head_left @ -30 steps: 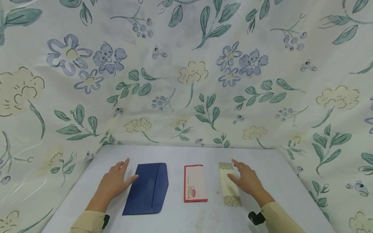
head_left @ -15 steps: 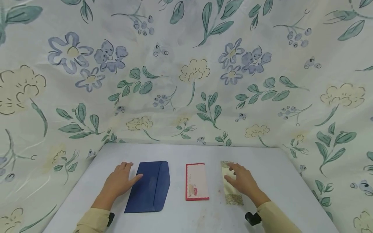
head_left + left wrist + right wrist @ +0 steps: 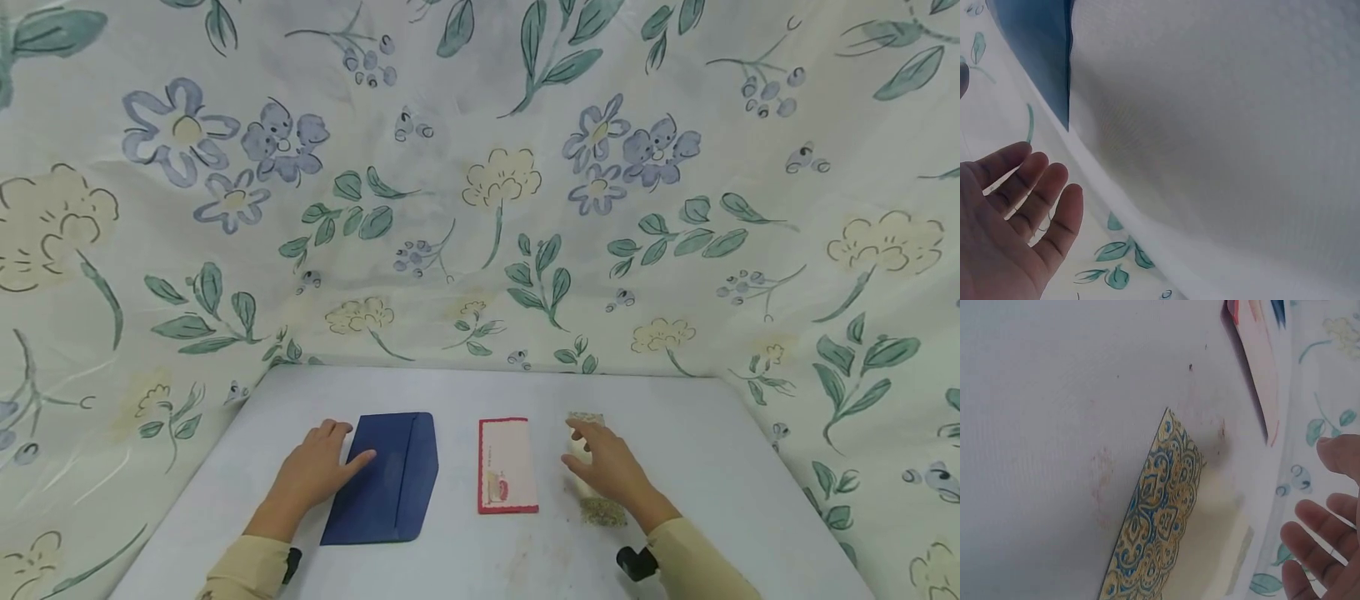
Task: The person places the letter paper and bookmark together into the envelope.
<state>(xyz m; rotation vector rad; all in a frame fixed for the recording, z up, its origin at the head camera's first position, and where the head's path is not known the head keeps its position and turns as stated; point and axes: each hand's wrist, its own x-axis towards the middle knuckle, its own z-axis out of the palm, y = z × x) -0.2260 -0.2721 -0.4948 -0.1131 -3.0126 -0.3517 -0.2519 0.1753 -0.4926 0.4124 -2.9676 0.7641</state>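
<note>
A dark blue envelope [image 3: 378,483] with its flap to the right lies on the white table. My left hand [image 3: 315,468] is at its left edge, fingers loosely extended, thumb over the envelope; in the left wrist view the hand [image 3: 1019,225] holds nothing. To the right lies a pale card with a red border [image 3: 508,467] and a small printed picture. Farther right is a cream card with ornate gold-and-blue patterned bands [image 3: 1154,519], partly hidden beneath my right hand [image 3: 611,468]. The fingers of that hand are relaxed and apart, over the cream card and gripping nothing.
The white table [image 3: 442,571] has faint reddish-brown smudges near its front. A floral-patterned cloth [image 3: 480,192] hangs behind it and along both sides. Each wrist carries a black camera [image 3: 636,563] at the sleeve.
My left hand has moved right, its thumb farther over the blue envelope. My right hand has shifted left over the cream card. The envelope and both cards lie where they were on the table.
</note>
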